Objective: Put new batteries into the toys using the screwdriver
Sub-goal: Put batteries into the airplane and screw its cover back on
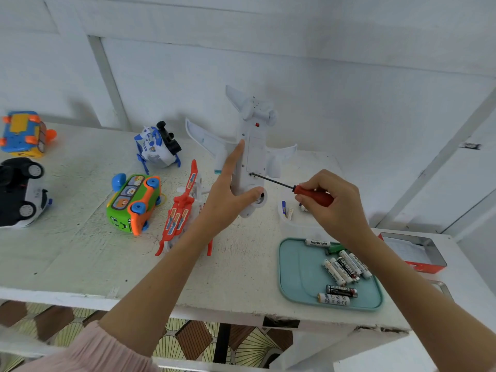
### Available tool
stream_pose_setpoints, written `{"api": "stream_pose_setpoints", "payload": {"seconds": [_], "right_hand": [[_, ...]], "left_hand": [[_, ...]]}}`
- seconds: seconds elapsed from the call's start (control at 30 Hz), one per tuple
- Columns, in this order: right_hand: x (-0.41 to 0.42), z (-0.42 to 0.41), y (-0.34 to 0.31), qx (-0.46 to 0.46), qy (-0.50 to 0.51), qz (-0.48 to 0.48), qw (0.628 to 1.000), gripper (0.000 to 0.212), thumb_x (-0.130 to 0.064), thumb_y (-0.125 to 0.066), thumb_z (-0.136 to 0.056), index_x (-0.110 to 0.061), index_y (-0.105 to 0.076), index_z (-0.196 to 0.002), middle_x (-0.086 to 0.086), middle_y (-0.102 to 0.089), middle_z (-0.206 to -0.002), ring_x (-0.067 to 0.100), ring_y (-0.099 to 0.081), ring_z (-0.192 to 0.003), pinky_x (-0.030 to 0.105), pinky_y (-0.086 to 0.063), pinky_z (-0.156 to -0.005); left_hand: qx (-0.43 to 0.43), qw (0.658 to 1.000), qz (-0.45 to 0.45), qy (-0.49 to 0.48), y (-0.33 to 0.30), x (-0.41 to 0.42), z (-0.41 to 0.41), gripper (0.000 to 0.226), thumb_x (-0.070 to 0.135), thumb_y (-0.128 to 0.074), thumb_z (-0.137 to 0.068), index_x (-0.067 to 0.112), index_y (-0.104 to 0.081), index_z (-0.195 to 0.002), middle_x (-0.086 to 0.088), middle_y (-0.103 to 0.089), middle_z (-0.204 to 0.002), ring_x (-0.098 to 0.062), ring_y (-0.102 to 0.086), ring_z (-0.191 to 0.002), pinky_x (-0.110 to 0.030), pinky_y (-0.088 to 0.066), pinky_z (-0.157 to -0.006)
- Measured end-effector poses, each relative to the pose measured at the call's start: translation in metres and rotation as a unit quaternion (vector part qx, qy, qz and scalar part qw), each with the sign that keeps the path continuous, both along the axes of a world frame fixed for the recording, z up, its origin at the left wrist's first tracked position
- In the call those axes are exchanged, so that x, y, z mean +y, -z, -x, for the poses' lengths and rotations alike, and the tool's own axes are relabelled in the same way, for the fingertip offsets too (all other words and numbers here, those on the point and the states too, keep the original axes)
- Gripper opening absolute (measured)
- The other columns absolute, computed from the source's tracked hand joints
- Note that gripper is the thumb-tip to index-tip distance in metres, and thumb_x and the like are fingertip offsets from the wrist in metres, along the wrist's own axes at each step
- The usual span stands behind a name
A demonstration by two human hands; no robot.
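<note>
Left hand (228, 189) braces the light, stiff plane (251, 157), fingers straight; right hand (332, 202) grips the screwdriver (314, 196), tip probably seated in a screw.

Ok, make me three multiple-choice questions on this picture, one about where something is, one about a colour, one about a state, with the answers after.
1. Where do most of the loose batteries lie?
A. on the teal tray
B. inside the red tin
C. beside the green bus

2. What colour is the screwdriver handle?
A. blue
B. red
C. yellow

3. How is the white toy plane held?
A. flat on the table, untouched
B. upright, underside to the camera, steadied by the left hand
C. gripped by the right hand

Answers: 1 A, the batteries rest on the tray at the right; 2 B, the handle in the right hand is red; 3 B, left thumb and fingers brace the fuselage while the screwdriver tip meets its underside.
</note>
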State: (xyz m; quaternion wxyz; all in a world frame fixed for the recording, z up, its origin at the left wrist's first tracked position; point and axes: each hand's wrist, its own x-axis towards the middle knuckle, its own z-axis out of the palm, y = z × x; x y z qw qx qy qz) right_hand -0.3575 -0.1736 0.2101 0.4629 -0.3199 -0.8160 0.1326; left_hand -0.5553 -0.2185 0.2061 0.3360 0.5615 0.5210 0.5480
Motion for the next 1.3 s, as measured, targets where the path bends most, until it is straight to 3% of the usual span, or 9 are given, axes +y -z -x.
{"api": "stream_pose_setpoints", "payload": {"seconds": [0.07,0.17,0.47,0.67,0.83,1.0,1.1,1.23,1.3], "right_hand": [[0.0001,0.0,-0.0004,0.0,-0.001,-0.006,1.0,0.008,-0.007,-0.07,-0.072,-0.004,-0.064,-0.076,0.003,-0.061,-0.073,0.012,-0.053,-0.067,0.013,-0.041,-0.062],[0.0,-0.0003,0.0,-0.003,0.002,-0.007,1.0,0.008,-0.007,-0.07,-0.072,-0.004,-0.064,-0.076,0.002,-0.061,-0.073,0.011,-0.054,-0.068,0.014,-0.042,-0.062],[-0.0039,-0.0026,0.0009,0.001,0.007,-0.012,1.0,0.009,-0.005,-0.072,-0.072,-0.004,-0.064,-0.076,0.0,-0.06,-0.073,0.009,-0.054,-0.069,0.013,-0.043,-0.063],[-0.0047,-0.0051,0.0006,-0.005,0.019,-0.012,1.0,0.01,-0.002,-0.073,-0.072,-0.004,-0.064,-0.075,0.002,-0.061,-0.072,0.011,-0.053,-0.068,0.016,-0.043,-0.061],[-0.0064,-0.0054,-0.0003,-0.008,0.024,-0.023,0.999,0.01,-0.003,-0.073,-0.072,-0.004,-0.064,-0.075,0.002,-0.061,-0.071,0.011,-0.053,-0.067,0.015,-0.042,-0.061],[-0.0081,-0.0051,-0.0012,-0.005,0.022,-0.026,0.999,0.009,-0.003,-0.072,-0.072,-0.003,-0.064,-0.075,0.001,-0.06,-0.072,0.009,-0.053,-0.068,0.012,-0.042,-0.062],[-0.0077,-0.0059,-0.0017,-0.003,0.021,-0.028,0.999,0.008,-0.004,-0.072,-0.073,-0.003,-0.064,-0.074,-0.003,-0.058,-0.072,0.002,-0.052,-0.068,0.008,-0.039,-0.064],[-0.0081,-0.0071,-0.0018,-0.009,0.024,-0.03,0.999,0.008,-0.004,-0.072,-0.073,-0.004,-0.064,-0.075,-0.004,-0.057,-0.073,0.001,-0.053,-0.069,0.009,-0.041,-0.062],[-0.0091,-0.0071,-0.0025,-0.022,0.037,-0.045,0.998,0.007,-0.008,-0.071,-0.074,-0.005,-0.065,-0.076,-0.004,-0.059,-0.073,0.004,-0.054,-0.066,0.019,-0.046,-0.058]], "left_hand": [[-0.011,1.0,0.001,0.003,-0.0008,0.0001,-0.0015,0.08,0.004,-0.064,-0.086,0.046,-0.017,-0.135,-0.003,-0.035,-0.147,-0.016,-0.052,-0.108,-0.007,-0.047,-0.075],[-0.019,1.0,0.0,0.008,-0.0024,-0.0006,-0.0034,0.079,0.003,-0.063,-0.087,0.044,-0.017,-0.135,-0.004,-0.033,-0.147,-0.014,-0.05,-0.104,-0.004,-0.046,-0.069],[-0.018,1.0,-0.006,0.007,-0.0006,-0.0006,-0.0042,0.078,0.006,-0.064,-0.086,0.049,-0.017,-0.132,-0.004,-0.031,-0.15,-0.023,-0.048,-0.122,-0.003,-0.046,-0.078],[-0.015,1.0,-0.008,0.007,0.0,-0.0014,-0.0044,0.078,0.006,-0.064,-0.087,0.049,-0.017,-0.131,-0.003,-0.031,-0.15,-0.02,-0.048,-0.119,-0.004,-0.046,-0.079],[0.001,1.0,-0.008,0.004,0.0012,-0.002,-0.0043,0.08,0.008,-0.066,-0.086,0.052,-0.016,-0.131,0.001,-0.029,-0.152,-0.023,-0.045,-0.128,-0.013,-0.045,-0.09],[0.012,1.0,-0.012,-0.002,0.0005,-0.0022,-0.0058,0.08,0.009,-0.066,-0.086,0.052,-0.016,-0.132,0.004,-0.029,-0.151,-0.023,-0.045,-0.127,-0.007,-0.045,-0.084],[0.021,1.0,-0.02,0.0,-0.0003,-0.0029,-0.0066,0.082,0.009,-0.066,-0.086,0.051,-0.016,-0.134,0.007,-0.027,-0.151,-0.022,-0.044,-0.127,-0.015,-0.048,-0.089],[0.027,0.999,-0.029,0.012,0.0012,-0.0027,-0.0074,0.084,0.003,-0.065,-0.085,0.045,-0.017,-0.139,0.013,-0.023,-0.15,0.01,-0.056,-0.092,-0.012,-0.052,-0.063],[0.047,0.998,-0.034,0.012,0.0047,-0.0002,-0.0066,0.087,0.003,-0.066,-0.084,0.043,-0.017,-0.143,0.017,-0.023,-0.146,0.022,-0.052,-0.08,-0.012,-0.05,-0.066]]}}
